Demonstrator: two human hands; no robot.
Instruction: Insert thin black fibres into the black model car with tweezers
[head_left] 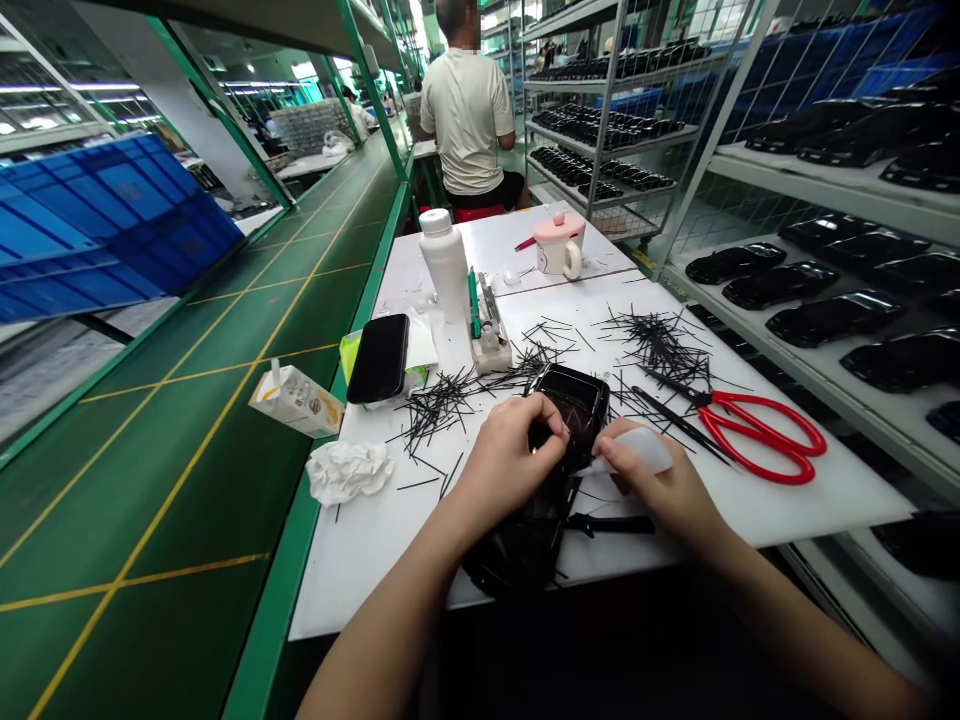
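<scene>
A glossy black toy car body [517, 535] lies on the white table in front of me, its far end a little to the right. My left hand [517, 445] rests over its middle, thumb and forefinger pinched together; anything between them is too small to make out. At the car's right side my right hand [656, 480] is closed on a translucent white sheet [645, 450]. Thin black strips [439, 405] lie in loose piles around the car. A black-handled tool [611, 524] lies under my right hand, beside the car.
Red-handled scissors [765, 435] and black tweezers [682, 425] lie right. Beyond are a white bottle [444, 265], a pink-lidded mug [559, 250] and a phone [379, 358]. A carton [300, 400] and crumpled tissue [349, 472] stand left, by a green conveyor [225, 400]. A person [469, 120] sits ahead.
</scene>
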